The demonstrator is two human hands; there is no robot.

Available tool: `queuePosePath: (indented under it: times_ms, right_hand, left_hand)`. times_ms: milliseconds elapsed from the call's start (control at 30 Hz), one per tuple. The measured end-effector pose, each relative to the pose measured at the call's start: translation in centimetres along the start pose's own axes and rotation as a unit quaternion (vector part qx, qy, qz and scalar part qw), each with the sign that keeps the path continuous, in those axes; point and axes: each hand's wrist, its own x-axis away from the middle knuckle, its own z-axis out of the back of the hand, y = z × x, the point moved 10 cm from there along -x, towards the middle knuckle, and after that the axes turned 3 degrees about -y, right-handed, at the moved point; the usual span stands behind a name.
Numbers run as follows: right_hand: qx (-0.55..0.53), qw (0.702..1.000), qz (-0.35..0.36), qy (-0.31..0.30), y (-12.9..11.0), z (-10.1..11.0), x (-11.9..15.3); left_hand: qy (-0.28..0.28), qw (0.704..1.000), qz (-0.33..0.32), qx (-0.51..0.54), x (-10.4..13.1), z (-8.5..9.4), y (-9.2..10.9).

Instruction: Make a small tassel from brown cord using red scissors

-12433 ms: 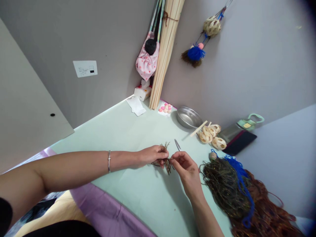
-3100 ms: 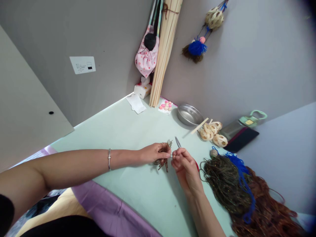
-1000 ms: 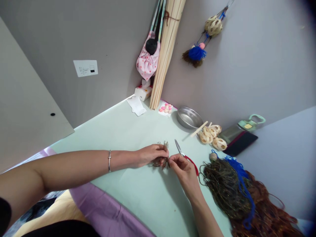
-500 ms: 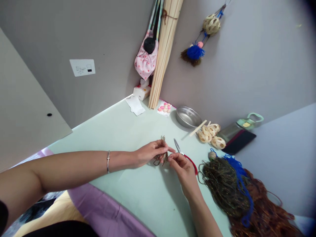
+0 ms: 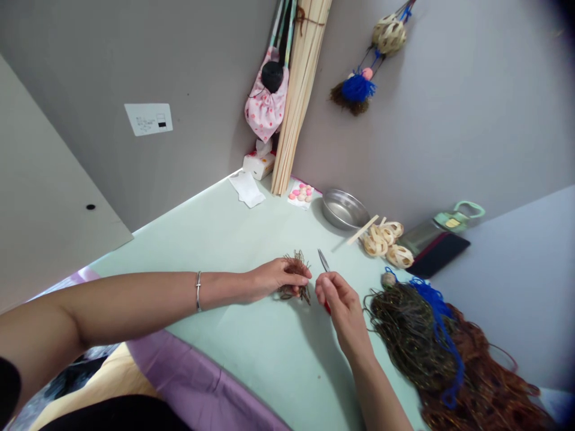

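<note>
My left hand [image 5: 281, 278] is closed around a small bundle of brown yarn [image 5: 297, 262], whose short, crinkled ends stick out above and below the fingers. Just to its right is my right hand [image 5: 339, 299], its fingers curled and thumb pinched; whatever they hold, if anything, is too small to make out. A pair of scissors [image 5: 323, 260] lies behind the right hand. Its blades show above the knuckles and a bit of red handle below, while the rest is covered.
Heaps of dark green yarn [image 5: 399, 335], blue yarn [image 5: 442, 335] and brown yarn [image 5: 480, 371] lie at right. Farther back are woven strip balls [image 5: 399, 256], a metal bowl [image 5: 345, 209], a bottle [image 5: 424, 234], a dark flat case [image 5: 442, 254] and pink beads [image 5: 302, 193].
My right hand has drawn slightly right, away from the yarn bundle, and now covers most of the scissors' red handle. The yarn ends in my left hand spread wider.
</note>
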Motion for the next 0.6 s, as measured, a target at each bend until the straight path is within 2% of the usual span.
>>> queuePosePath:
  times_ms: [100,167,300,500,600]
  right_hand:
    - [0.015,0.998,-0.004,-0.066,0.2,-1.4,-0.2]
    - [0.001,0.997,-0.008,-0.082,0.5,-1.8,-0.3]
    - [-0.02,0.998,-0.006,-0.053,0.6,-1.3,-0.4]
    - [0.0,1.0,-0.004,0.017,0.0,0.3,-0.2]
    - [0.001,1.0,-0.001,-0.004,0.1,-0.1,-0.2]
  left_hand:
    - [0.001,1.0,-0.008,0.01,0.0,-0.1,0.3]
    - [0.006,1.0,-0.013,0.01,0.0,0.0,0.4]
    - [0.007,1.0,-0.016,0.001,-0.1,0.3,0.1]
    - [-0.033,0.999,-0.003,-0.016,-0.1,-0.3,-0.3]
    - [-0.028,1.0,-0.009,-0.008,-0.1,-0.2,-0.2]
